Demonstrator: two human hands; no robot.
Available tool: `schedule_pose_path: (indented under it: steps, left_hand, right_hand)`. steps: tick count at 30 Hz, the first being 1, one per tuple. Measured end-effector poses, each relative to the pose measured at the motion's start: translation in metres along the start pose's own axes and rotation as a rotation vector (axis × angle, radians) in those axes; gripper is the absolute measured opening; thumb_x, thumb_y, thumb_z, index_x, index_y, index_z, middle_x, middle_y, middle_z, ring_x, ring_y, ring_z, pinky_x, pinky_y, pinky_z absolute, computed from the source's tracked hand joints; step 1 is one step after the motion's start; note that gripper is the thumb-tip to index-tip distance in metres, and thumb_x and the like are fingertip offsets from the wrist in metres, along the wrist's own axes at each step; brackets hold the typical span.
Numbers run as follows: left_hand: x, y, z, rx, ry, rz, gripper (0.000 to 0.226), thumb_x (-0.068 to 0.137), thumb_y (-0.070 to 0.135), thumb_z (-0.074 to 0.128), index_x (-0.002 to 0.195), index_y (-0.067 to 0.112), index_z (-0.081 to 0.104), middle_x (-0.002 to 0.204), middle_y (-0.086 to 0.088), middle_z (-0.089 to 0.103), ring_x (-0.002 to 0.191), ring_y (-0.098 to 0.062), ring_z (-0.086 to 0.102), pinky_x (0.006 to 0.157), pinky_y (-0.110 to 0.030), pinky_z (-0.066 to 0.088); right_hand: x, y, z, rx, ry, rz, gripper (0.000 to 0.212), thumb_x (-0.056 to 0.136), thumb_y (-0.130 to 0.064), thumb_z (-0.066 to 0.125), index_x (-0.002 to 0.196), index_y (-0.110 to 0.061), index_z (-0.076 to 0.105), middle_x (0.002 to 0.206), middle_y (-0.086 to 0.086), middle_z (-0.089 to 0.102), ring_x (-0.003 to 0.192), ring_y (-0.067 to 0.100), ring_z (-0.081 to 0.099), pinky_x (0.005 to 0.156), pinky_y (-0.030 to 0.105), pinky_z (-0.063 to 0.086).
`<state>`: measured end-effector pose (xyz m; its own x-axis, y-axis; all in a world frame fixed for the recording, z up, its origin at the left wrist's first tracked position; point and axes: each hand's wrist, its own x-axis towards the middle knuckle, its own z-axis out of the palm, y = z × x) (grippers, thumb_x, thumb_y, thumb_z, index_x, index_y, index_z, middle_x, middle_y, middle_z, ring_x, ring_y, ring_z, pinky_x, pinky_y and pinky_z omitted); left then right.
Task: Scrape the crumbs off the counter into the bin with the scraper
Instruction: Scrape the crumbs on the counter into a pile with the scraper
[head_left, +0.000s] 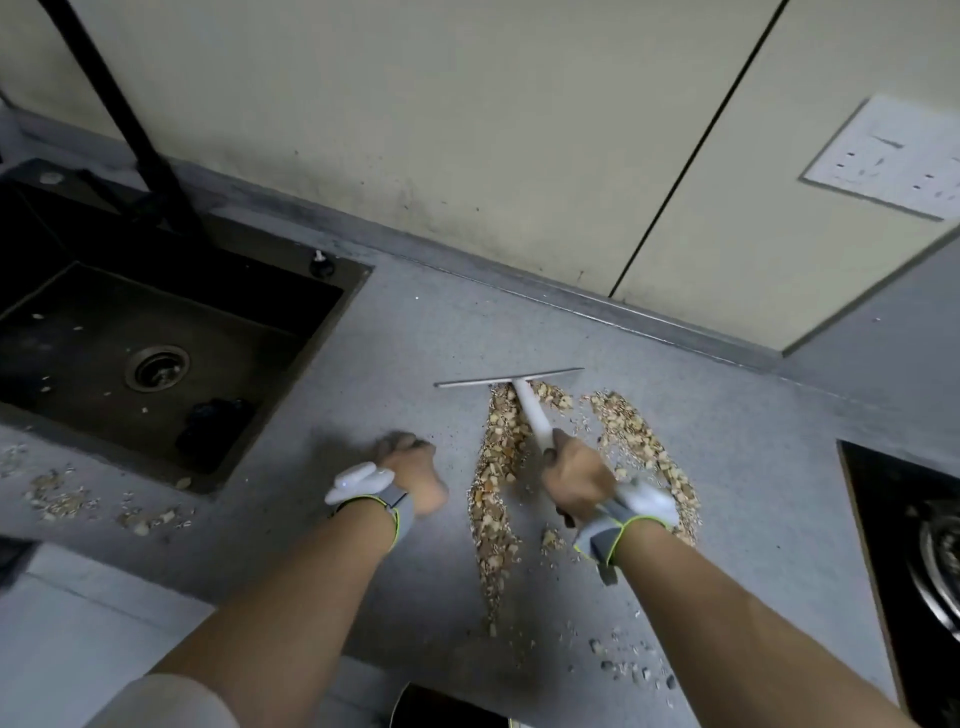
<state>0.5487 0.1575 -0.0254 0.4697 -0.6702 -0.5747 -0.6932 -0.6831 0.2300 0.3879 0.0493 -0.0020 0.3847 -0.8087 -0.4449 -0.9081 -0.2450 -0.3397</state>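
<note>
The right hand (576, 475) grips the white handle of the scraper (527, 402), its fingers curled round the lower end of the handle, so that the handle slopes up and away to a long thin blade lying flat along the grey desk (727, 467). The blade sits at the far end of the crumbs (498, 467), which lie in two long bands that spread from the blade towards the near edge of the desk, one on each side of the right hand. The left hand (410, 467) rests on the desk just left of the crumbs with its fingers curled into a loose fist; it holds nothing. Both wrists carry grey straps with white devices. More loose crumbs lie near the front edge and in front of the dark sink (171, 332), well to the left. The dark rim of the bin (447, 706) shows below the desk edge, between the forearms. A gas hob (919, 545) lies at the right edge.
</note>
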Motion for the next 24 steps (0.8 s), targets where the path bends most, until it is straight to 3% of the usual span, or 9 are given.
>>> schedule_pose_path:
  steps: [2,4,9,11,15,18,24]
  left_hand:
    - [-0.014,0.010,0.006,-0.162,0.077,0.031,0.046,0.091,0.022,0.048,0.136,0.013,0.050,0.141,-0.011,0.050,0.127,-0.029,0.049,0.104,-0.032,0.043]
    - [-0.031,0.026,0.012,-0.345,0.095,0.077,0.042,0.093,0.020,0.047,0.135,0.017,0.053,0.136,-0.008,0.057,0.121,-0.027,0.056,0.098,-0.028,0.045]
    - [-0.067,0.067,0.027,-0.448,0.097,0.288,0.040,0.093,0.018,0.045,0.130,0.029,0.058,0.131,-0.002,0.062,0.114,-0.027,0.060,0.097,-0.031,0.049]
    - [-0.070,0.079,0.032,-0.433,0.084,0.336,0.043,0.094,0.016,0.042,0.133,0.027,0.057,0.136,-0.004,0.058,0.121,-0.027,0.055,0.101,-0.030,0.046]
    - [-0.069,0.097,0.029,-0.481,0.100,0.314,0.042,0.093,0.020,0.045,0.134,0.026,0.055,0.135,-0.006,0.059,0.122,-0.026,0.055,0.101,-0.029,0.044]
    - [-0.058,0.118,0.019,-0.538,0.123,0.316,0.041,0.093,0.027,0.051,0.133,0.026,0.055,0.131,-0.003,0.062,0.121,-0.024,0.057,0.101,-0.031,0.045]
    - [-0.017,0.179,-0.001,-0.683,0.083,0.293,0.042,0.090,0.020,0.057,0.133,0.020,0.057,0.129,-0.004,0.064,0.120,-0.022,0.059,0.102,-0.035,0.046]
  right_hand:
    - [-0.018,0.008,0.006,0.004,-0.001,-0.035,0.026,0.097,-0.022,0.042,0.118,-0.009,0.051,0.093,0.010,0.065,0.070,0.025,0.058,0.050,0.022,0.038]
    - [-0.036,0.015,0.009,0.005,0.009,-0.040,0.025,0.098,-0.021,0.041,0.117,-0.010,0.051,0.099,0.013,0.068,0.068,0.025,0.055,0.053,0.025,0.038]
    - [-0.076,0.021,0.008,0.005,0.003,-0.054,0.027,0.099,-0.018,0.040,0.118,-0.005,0.053,0.107,0.019,0.068,0.088,0.035,0.067,0.063,0.032,0.046]
    - [-0.083,0.021,0.001,-0.020,-0.028,-0.054,0.028,0.098,-0.015,0.039,0.119,-0.002,0.053,0.111,0.020,0.067,0.096,0.036,0.068,0.067,0.033,0.048]
    - [-0.086,0.022,-0.018,-0.025,-0.030,-0.060,0.028,0.098,-0.014,0.037,0.118,-0.003,0.053,0.110,0.022,0.067,0.095,0.039,0.068,0.070,0.038,0.052]
    - [-0.075,0.026,-0.032,0.024,0.079,-0.068,0.027,0.099,-0.016,0.038,0.117,-0.005,0.054,0.108,0.022,0.067,0.097,0.038,0.066,0.071,0.037,0.047]
    - [-0.022,0.047,-0.057,0.310,0.168,0.041,0.025,0.095,-0.018,0.040,0.110,-0.007,0.056,0.101,0.021,0.069,0.093,0.039,0.067,0.072,0.039,0.049]
